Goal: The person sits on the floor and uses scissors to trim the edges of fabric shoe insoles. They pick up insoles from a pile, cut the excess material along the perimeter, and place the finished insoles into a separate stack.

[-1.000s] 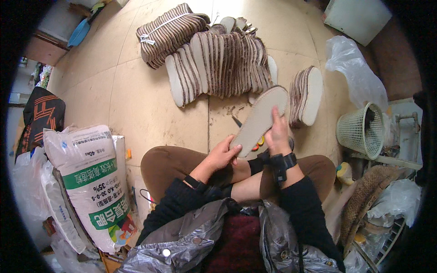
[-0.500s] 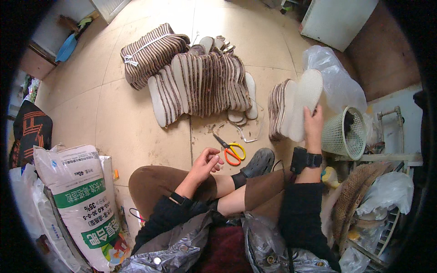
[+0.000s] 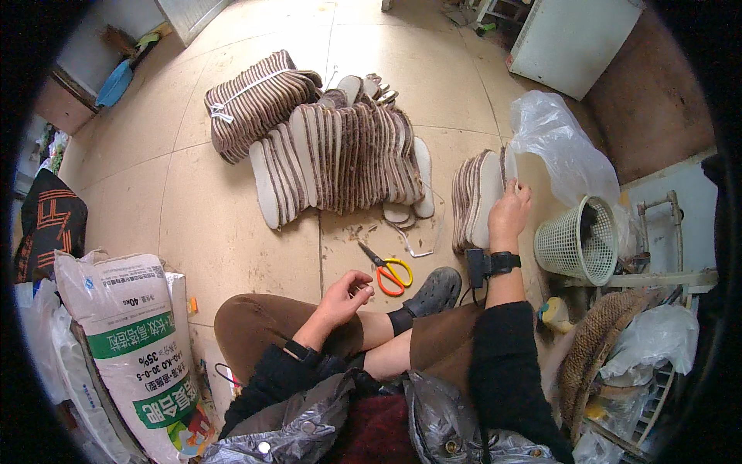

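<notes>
Right hand [image 3: 512,209] pinches a pale insole [image 3: 508,164], which projects beyond the fingers, close beside the short row of insoles [image 3: 474,197] at the hand's left. Left hand [image 3: 344,299] looks empty, fingers loosely curled, the scissors [image 3: 394,276] just beyond it to the right. The step seems to be adding to the row; releasing calls for a steady lean. Half a second ago the insole's broad face showed; now it appears much narrower.

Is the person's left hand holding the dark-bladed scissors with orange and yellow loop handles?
No, the scissors lie on the beige tiled floor beyond the left hand, outside its grasp.
</notes>
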Demonstrator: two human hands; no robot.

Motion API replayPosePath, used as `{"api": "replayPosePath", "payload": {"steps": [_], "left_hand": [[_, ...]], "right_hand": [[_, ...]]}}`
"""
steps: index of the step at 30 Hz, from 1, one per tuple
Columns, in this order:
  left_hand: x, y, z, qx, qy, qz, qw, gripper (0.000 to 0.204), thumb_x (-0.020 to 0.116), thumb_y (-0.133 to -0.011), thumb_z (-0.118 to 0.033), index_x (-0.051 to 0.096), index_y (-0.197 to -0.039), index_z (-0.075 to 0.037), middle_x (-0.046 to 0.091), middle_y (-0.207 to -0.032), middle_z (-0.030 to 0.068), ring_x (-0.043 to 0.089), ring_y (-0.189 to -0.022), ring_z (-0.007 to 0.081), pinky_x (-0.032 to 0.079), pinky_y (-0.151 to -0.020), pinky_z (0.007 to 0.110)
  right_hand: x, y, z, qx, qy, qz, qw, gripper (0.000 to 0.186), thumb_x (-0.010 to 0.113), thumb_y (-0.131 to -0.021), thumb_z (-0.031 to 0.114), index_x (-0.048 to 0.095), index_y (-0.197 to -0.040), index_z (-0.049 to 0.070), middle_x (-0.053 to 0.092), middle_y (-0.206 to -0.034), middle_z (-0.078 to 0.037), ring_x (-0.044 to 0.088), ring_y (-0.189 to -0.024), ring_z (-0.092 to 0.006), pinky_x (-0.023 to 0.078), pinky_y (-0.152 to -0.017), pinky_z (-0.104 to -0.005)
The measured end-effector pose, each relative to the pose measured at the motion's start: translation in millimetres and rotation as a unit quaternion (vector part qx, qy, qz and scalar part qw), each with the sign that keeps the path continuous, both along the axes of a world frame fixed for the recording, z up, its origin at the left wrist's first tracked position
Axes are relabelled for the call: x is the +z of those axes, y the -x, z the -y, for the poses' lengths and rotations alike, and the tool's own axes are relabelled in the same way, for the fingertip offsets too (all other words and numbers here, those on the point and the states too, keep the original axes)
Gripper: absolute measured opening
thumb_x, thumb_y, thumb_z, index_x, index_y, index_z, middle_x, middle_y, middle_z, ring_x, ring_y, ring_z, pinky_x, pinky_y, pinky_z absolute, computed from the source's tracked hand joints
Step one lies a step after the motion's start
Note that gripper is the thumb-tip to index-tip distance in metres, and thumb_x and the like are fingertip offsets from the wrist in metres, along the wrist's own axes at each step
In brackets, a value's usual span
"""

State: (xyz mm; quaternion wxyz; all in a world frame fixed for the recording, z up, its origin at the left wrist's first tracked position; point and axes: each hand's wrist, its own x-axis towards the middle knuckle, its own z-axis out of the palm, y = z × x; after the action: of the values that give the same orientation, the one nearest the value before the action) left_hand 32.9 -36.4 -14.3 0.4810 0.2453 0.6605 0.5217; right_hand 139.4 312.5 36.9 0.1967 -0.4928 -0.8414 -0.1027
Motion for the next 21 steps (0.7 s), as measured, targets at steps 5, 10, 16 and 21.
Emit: {"api": "replayPosePath", "payload": {"steps": [5, 10, 16, 21], "left_hand": [[1, -1, 0, -0.016, 0.004, -0.032, 0.999, 0.026, 0.058, -0.090, -0.015, 0.052, -0.112, -0.002, 0.062, -0.090, 0.0068, 0.059, -0.077, 0.0122, 0.049, -0.070, 0.026], [4, -1, 0, -0.014, 0.004, -0.036, 0.999, 0.026, 0.059, -0.089, -0.015, 0.053, -0.111, -0.002, 0.062, -0.089, 0.0059, 0.058, -0.075, 0.0116, 0.048, -0.068, 0.025], [5, -1, -2, -0.013, -0.005, -0.048, 0.999, 0.025, 0.059, -0.089, -0.017, 0.054, -0.110, -0.002, 0.062, -0.089, 0.0057, 0.058, -0.075, 0.0119, 0.047, -0.068, 0.025], [1, 5, 1, 0.037, 0.000, -0.110, 0.993, 0.025, 0.059, -0.089, -0.020, 0.056, -0.106, -0.002, 0.062, -0.091, 0.0054, 0.057, -0.082, 0.0128, 0.047, -0.070, 0.028]], "right_hand": [[-7, 8, 2, 0.004, -0.003, 0.006, 1.000, 0.036, 0.050, -0.082, 0.003, 0.056, -0.117, 0.001, 0.049, -0.118, -0.018, 0.051, -0.103, -0.0342, 0.047, -0.085, -0.0382], [-13, 17, 9, 0.006, 0.052, 0.021, 0.998, 0.038, 0.053, -0.081, 0.004, 0.052, -0.118, -0.003, 0.048, -0.118, -0.018, 0.051, -0.104, -0.0342, 0.047, -0.087, -0.0396], [-23, 19, 15, 0.007, 0.134, -0.001, 0.991, 0.045, 0.063, -0.079, 0.017, 0.052, -0.117, -0.005, 0.047, -0.120, -0.019, 0.049, -0.108, -0.0358, 0.043, -0.092, -0.0410], [-13, 26, 27, 0.058, 0.102, -0.014, 0.993, 0.047, 0.065, -0.080, 0.020, 0.052, -0.118, -0.005, 0.044, -0.124, -0.021, 0.046, -0.112, -0.0371, 0.040, -0.095, -0.0420]]}}
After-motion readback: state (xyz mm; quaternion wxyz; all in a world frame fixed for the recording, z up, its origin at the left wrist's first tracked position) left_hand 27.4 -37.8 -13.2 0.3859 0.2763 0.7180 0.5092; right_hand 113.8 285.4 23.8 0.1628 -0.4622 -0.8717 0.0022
